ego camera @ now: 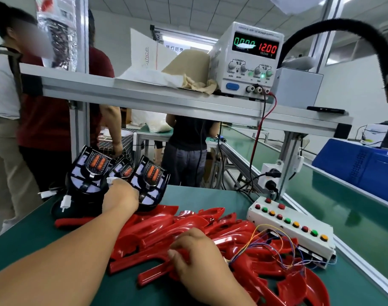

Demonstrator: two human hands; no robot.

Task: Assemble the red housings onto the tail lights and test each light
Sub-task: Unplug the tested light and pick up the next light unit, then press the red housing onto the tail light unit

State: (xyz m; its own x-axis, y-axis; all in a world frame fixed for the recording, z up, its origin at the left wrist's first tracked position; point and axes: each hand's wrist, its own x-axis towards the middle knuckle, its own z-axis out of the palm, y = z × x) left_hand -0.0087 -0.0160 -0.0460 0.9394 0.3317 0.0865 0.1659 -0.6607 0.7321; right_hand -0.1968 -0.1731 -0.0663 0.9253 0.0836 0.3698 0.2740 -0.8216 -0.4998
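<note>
A heap of red housings [210,219] lies on a green tabletop [29,235]. The right hand [195,255] sits on the heap, fingers curled round one of them. At the back left stand black tail lights [87,180]. The left hand [122,195] reaches between them, fingers hidden, so its grasp cannot be told. A white button box [294,226] lies just right of the heap. On a shelf above, a power supply [250,56] reads 12.00.
</note>
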